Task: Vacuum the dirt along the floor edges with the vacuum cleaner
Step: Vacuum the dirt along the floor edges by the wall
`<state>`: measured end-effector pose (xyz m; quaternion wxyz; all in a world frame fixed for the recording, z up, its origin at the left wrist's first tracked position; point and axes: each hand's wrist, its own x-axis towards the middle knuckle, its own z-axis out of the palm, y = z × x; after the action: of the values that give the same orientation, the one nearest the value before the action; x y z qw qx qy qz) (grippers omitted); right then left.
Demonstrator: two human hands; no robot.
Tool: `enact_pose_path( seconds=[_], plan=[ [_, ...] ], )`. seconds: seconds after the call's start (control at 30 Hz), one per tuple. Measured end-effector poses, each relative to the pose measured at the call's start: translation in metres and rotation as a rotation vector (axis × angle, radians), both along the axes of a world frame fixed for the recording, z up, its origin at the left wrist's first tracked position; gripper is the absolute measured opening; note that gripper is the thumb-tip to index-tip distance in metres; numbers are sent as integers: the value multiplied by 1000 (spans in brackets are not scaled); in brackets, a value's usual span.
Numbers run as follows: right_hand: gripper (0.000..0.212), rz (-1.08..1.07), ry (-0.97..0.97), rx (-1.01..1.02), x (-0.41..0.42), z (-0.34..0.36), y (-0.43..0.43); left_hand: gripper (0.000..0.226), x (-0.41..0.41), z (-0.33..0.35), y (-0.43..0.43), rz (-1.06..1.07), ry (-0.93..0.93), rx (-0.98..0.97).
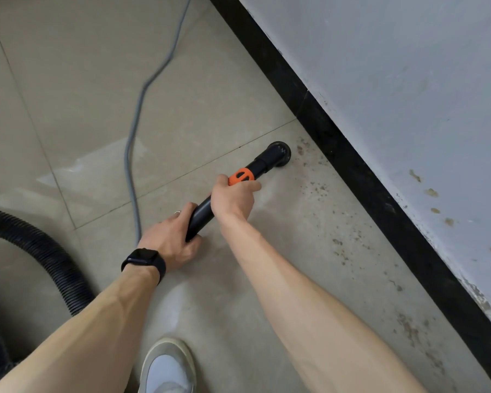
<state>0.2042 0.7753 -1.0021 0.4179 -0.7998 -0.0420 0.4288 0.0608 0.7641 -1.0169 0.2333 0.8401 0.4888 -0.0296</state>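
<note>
Left hand (170, 241) wraps black vacuum tube (202, 212) low; right hand (233, 198) grips it just behind orange collar (240, 177). Round nozzle (279, 153) apparently touches floor tile (281, 251), near black skirting (352, 165); dirt specks (318, 190) just beside it.

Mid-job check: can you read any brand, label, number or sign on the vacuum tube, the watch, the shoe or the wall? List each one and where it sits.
None: no text can be read anywhere in this view.
Black plastic vacuum tube, gripped by the left hand and right hand: no marking shows.
Orange slotted collar: only slots, no lettering.
Black wristwatch: screen dark and blank.
Pale slip-on shoe: no logo visible.
</note>
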Motion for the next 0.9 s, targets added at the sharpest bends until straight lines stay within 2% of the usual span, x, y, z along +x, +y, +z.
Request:
enact_pose_path(
  seconds=[0.27,0.53,0.9],
  plan=[
    [37,29,-124,-42,39,1,9,37,40,0,0,38,-121,-108],
    [45,145,-280,-63,83,4,25,33,89,0,3,198,-291,-293],
    [44,116,-139,-30,71,10,20,35,69,5,6,125,-207,-206]
  ],
)
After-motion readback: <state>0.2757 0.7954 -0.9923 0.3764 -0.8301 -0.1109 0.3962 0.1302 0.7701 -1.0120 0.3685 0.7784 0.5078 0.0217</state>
